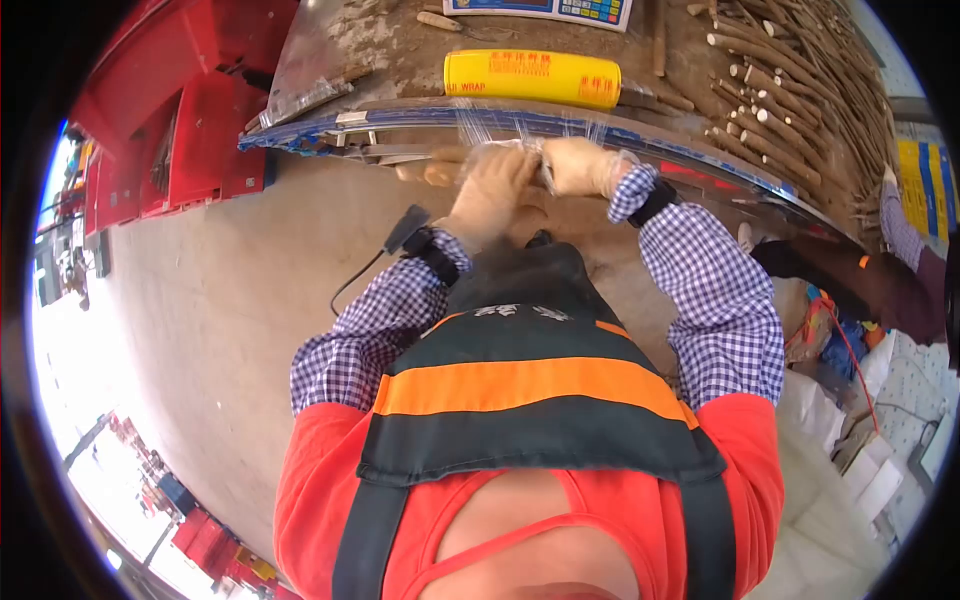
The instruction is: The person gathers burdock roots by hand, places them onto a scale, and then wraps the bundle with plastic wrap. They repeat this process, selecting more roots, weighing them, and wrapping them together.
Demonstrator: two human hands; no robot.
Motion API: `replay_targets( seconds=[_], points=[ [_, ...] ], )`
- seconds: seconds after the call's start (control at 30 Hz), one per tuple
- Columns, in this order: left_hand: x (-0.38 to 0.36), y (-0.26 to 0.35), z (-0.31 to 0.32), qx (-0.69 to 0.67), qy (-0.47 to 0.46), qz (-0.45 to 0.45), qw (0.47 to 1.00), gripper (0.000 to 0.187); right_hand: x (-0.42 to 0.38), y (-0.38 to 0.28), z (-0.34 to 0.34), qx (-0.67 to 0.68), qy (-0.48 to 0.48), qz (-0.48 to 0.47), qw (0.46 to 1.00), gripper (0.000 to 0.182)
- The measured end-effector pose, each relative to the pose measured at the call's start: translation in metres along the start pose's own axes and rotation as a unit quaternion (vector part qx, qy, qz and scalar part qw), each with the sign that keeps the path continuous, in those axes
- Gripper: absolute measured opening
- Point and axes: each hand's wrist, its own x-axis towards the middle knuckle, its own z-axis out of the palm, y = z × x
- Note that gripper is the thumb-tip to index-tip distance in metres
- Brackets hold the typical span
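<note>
Fingers of the left hand: bent over and closed around a small bundle of brown rods, blurred ends projecting past the outer side; firmness of grip cannot be told

Right hand: just beside the left, fingers curled inward; how far they close, and whether they pinch film, cannot be told

Clear film: gathered about the hands, streaks of it running up over the table edge toward the roll

Bundle, position: ahead of the dark apron, held off the near side of the table

Wrap roll, yellow with red lettering: lying along the near edge

Faults judged possible: film splitting, if dragged hard across the rough blue edge strip; roll pulled over the edge, if tugged sharply; rods sliding out endwise, if the left hold is loose; film sticking to itself, if slack forms between the hands

Weighing scale: beyond the roll

Stacked rods: right part of the tabletop, pale cut ends showing

Second person's sleeve: far right, near the stack

Red metal equipment: left of the table
</note>
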Motion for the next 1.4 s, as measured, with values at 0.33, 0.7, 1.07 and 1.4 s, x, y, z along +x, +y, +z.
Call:
replay_targets(
  seconds=[0.33,0.7,1.07,1.4],
  points=[
    [0.040,-0.051,0.002,-0.310,-0.427,-0.055,0.848,0.041,-0.031,-0.074,0.040,-0.290,0.097,0.197,0.931,0.078],
    [0.053,-0.048,-0.007,-0.217,-0.469,-0.002,0.856,0.030,-0.014,-0.051,0.044,-0.233,0.189,0.156,0.941,0.019],
    [0.029,-0.010,0.004,0.023,-0.345,-0.021,0.938,0.070,-0.020,-0.018,0.012,0.015,-0.030,0.101,0.994,0.052],
    [0.009,-0.022,0.023,-0.158,-0.368,-0.061,0.914,0.050,-0.026,-0.049,0.029,-0.115,0.046,0.131,0.984,0.022]
  ],
)
